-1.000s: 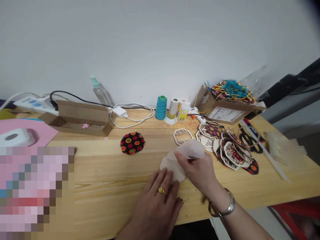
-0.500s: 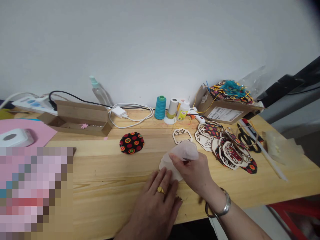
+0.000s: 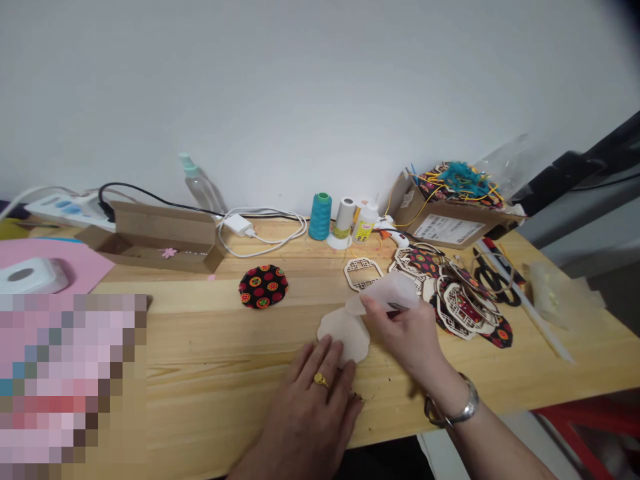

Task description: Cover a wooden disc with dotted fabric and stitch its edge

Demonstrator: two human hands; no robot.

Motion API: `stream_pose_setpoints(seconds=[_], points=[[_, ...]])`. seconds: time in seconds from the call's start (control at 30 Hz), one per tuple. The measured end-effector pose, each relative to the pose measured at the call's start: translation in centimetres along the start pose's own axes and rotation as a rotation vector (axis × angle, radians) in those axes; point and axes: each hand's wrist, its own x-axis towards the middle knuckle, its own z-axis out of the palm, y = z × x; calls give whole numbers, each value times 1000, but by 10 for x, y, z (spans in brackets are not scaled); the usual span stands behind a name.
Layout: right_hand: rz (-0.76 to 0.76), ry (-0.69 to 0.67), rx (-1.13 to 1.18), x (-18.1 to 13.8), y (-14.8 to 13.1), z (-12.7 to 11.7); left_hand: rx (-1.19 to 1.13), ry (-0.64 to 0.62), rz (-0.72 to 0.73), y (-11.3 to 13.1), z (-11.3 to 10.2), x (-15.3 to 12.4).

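Note:
A pale, scalloped card piece (image 3: 345, 333) lies flat on the wooden table. My left hand (image 3: 320, 393), with fingers stretched out, rests its fingertips on the near edge of that piece. Just to the right, my right hand (image 3: 407, 333) pinches a thin, whitish, translucent sheet (image 3: 393, 293), which looks like peeled backing paper. The sheet stands above the table, its left end close to the card's upper edge; I cannot tell whether they touch. Left of both hands is a black fabric-covered piece (image 3: 263, 287) with red and orange flowers. A cut-out lattice frame (image 3: 363, 275) lies behind the sheet.
Lattice frames and fabric pieces (image 3: 467, 310) are heaped at right, near black scissors (image 3: 497, 283) and a white strip (image 3: 543, 327). Along the wall stand a teal thread cone (image 3: 321, 217), a glue bottle (image 3: 367, 223), an open cardboard box (image 3: 160, 243) and a fuller carton (image 3: 445, 227).
My right hand has moved right with the whitish sheet, pulling it off the card piece, and more of the card's face now shows. My left hand has stayed in place.

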Motion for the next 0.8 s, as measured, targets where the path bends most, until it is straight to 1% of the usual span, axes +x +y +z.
stream_pose_setpoints(seconds=[0.1,0.23,0.33,0.43,0.53,0.6,0.7,0.8], points=[[20,0,29,-2,-4,1,-4,-3,-1,0,1,0],[-3,-36,59,-5,-15,9,-11,-8,-11,0,1,0],[-10,-49,65,-7,-18,14,-11,0,-23,1,1,-1],[6,-31,62,-6,-13,13,-17,3,-32,1,0,-1],[42,2,65,-3,-5,7,-27,5,-43,1,0,-1],[79,7,107,-2,0,2,-37,16,-54,0,0,-1],[139,7,194,-2,5,-4,-60,57,-73,0,0,-3],[156,15,221,-4,7,-7,-65,106,-80,0,1,-5]])
